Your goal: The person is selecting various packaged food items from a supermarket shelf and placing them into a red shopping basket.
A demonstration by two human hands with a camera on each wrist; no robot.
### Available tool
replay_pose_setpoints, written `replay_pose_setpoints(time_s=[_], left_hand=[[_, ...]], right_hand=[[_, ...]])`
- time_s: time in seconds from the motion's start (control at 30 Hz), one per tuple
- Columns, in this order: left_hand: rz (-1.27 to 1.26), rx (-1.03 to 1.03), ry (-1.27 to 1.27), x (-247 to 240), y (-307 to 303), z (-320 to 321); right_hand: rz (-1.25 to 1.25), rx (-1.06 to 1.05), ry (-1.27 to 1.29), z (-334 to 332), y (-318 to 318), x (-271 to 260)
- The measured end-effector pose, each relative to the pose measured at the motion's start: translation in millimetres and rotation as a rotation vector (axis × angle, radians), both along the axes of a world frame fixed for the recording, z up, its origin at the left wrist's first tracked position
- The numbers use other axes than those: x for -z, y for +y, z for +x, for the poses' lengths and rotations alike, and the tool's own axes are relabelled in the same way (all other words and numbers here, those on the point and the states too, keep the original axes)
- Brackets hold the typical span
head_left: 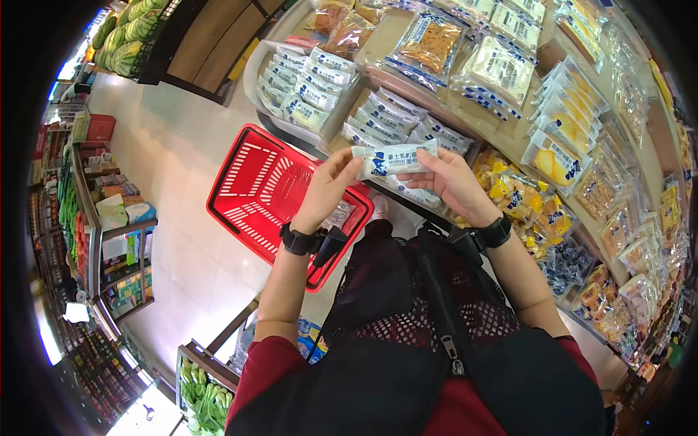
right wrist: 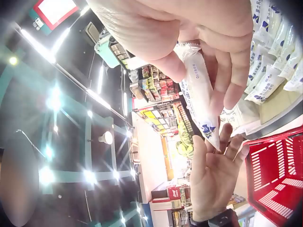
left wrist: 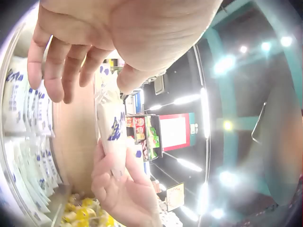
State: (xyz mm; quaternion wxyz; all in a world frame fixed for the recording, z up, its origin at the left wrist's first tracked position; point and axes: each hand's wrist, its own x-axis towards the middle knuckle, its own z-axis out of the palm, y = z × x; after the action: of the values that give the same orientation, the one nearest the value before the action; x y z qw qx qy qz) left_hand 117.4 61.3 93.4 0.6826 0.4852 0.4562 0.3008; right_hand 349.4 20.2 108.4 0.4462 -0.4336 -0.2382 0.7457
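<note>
I hold a white snack packet (head_left: 395, 158) with blue print level in front of me, one end in each hand. My left hand (head_left: 351, 163) pinches its left end, and my right hand (head_left: 430, 163) pinches its right end. In the left wrist view the packet (left wrist: 111, 125) hangs between my left thumb and fingers (left wrist: 61, 71), with the right hand (left wrist: 120, 184) gripping below. In the right wrist view my right hand (right wrist: 201, 71) curls round the packet (right wrist: 199, 94), and the left hand (right wrist: 213, 175) holds its far end.
A red shopping basket (head_left: 251, 189) sits below my left wrist. The display shelf (head_left: 378, 51) ahead holds rows of similar white-blue packets (head_left: 385, 116), yellow wrapped snacks (head_left: 516, 192) and bagged breads. A shelf rack (head_left: 109, 240) stands left, watermelons (head_left: 127, 36) far left.
</note>
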Motion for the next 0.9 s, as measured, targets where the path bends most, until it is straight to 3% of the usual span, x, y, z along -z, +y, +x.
replay_pose_setpoints(time_s=[0.1, 0.2, 0.27, 0.33, 0.37, 0.5, 0.73, 0.9], left_hand=[[0.089, 0.068, 0.032, 13, 3, -6], [0.180, 0.016, 0.150, 17, 16, -11], [0.295, -0.004, 0.275, 19, 27, -13], [0.645, -0.002, 0.520, 23, 39, -13], [0.644, -0.005, 0.521, 29, 45, -13], [0.685, 0.123, 0.794, 60, 60, -10], [0.968, 0.334, 1.274, 73, 78, 4], [0.880, 0.433, 1.409, 61, 73, 27]], right_hand=[[-0.025, -0.020, 0.057, -2, 1, 0], [-0.052, 0.003, -0.127, -5, 4, 1], [0.197, -0.102, -0.685, -4, 9, 18], [0.303, -0.120, -0.836, -6, 17, 33], [0.409, -0.134, -0.988, -8, 21, 42], [0.426, -0.285, -1.212, -20, 31, 77], [0.414, -0.391, -1.342, -36, 44, 89], [0.421, -0.395, -1.469, -28, 37, 88]])
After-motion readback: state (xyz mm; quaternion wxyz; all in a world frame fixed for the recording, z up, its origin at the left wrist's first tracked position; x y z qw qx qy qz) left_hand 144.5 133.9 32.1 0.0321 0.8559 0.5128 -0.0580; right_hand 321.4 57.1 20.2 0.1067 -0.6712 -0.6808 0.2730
